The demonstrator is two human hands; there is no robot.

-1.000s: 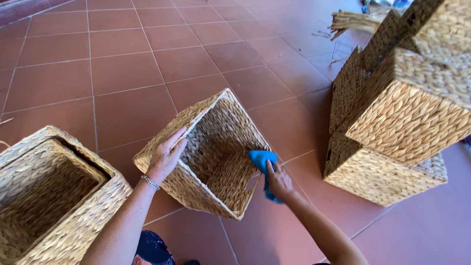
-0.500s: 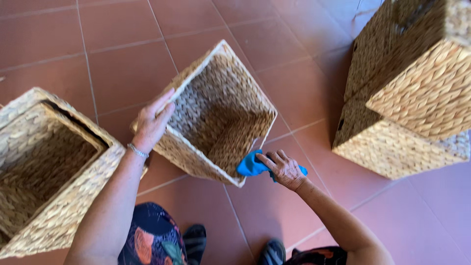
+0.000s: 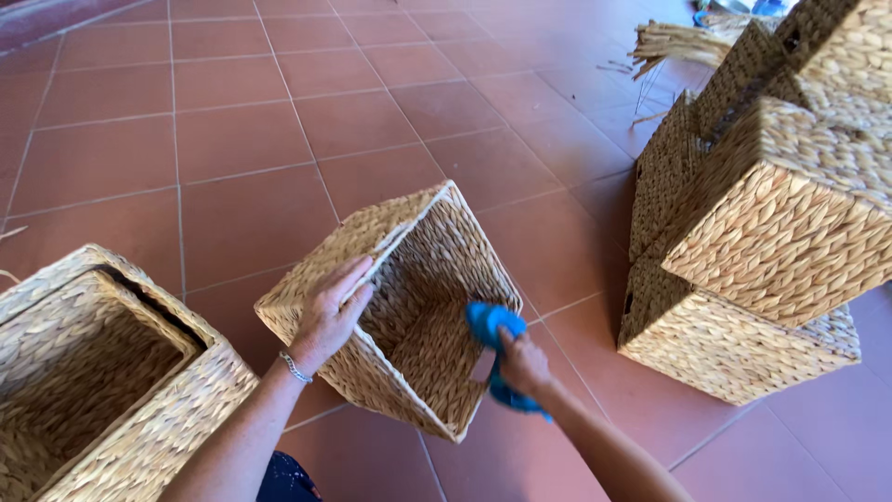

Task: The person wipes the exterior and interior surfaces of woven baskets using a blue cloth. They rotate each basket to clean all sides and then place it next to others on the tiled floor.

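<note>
A square woven straw basket (image 3: 437,251) lies tilted on the red tile floor, its opening turned toward me. My left hand (image 3: 327,316) grips its left rim, with a thin bracelet at the wrist. My right hand (image 3: 522,364) holds a blue cloth (image 3: 490,325) against the basket's near right rim, partly inside the opening. The bottom of the basket is hidden behind its woven walls.
A larger woven basket (image 3: 139,409) with a smaller one nested inside stands at the lower left. A stack of woven baskets (image 3: 771,232) rises at the right. Loose dried straw (image 3: 674,42) lies at the far right on the tiles.
The view has shifted and the basket sits a little lower and more central. My right hand with the blue cloth has moved up from beside the rim into the opening. My left hand keeps its grip.
</note>
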